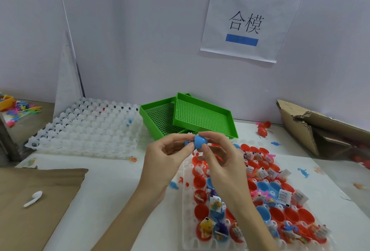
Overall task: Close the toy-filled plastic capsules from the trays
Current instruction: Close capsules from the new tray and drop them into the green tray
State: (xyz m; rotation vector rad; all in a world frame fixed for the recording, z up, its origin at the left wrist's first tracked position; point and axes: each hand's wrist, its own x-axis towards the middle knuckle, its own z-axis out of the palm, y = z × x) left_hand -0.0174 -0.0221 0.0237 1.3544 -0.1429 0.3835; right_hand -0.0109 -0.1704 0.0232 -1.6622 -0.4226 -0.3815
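A pale wall with a taped paper sign (248, 20) backs a white-covered table (112, 182), set up as a one-person closing station. On the right, torn cardboard (320, 128) lies open beside loose red capsules, probably the drop-off for finished ones. At far left a stack of empty white trays (88, 128) sits out of the way, and two green mesh baskets (198, 116) rest behind the hands. The working tray (188, 206) lies near and right, directly under the right arm, so each open red or blue half with its toy and leaflet is a short reach away. A white earbud (33, 198) lies on cardboard at near left.

Above the tray's far edge, both hands meet at chest height. The left hand (166, 162) and the right hand (220, 162) each pinch one side of a blue capsule (199, 140), fingertips opposed, evidently to press its halves together.
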